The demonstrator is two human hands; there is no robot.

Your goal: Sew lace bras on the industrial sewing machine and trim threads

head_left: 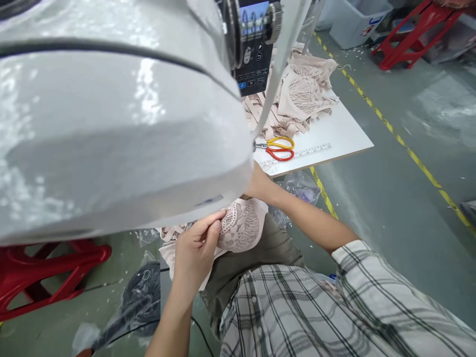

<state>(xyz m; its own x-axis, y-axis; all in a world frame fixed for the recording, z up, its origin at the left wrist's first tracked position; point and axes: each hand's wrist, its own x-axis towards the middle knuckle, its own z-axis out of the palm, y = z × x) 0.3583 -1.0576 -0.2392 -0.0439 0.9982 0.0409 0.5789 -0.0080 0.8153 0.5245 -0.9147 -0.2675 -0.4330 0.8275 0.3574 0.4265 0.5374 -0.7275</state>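
A pale pink lace bra (241,225) lies across my lap, below the white sewing machine head (130,139). My left hand (197,243) pinches the edge of its cup between thumb and forefinger, close to a dotted patch of the lace. On the far side of the cup is my right hand (258,186). The machine head covers its fingers, so I cannot see what they grip. The needle area is hidden behind the machine too.
Scissors (280,148) with yellow and red handles and a clear ruler (308,150) lie on the white tabletop (345,134). A heap of pink lace pieces (301,89) sits behind them. Red stools (55,277) and a plastic bin (353,25) stand on the floor.
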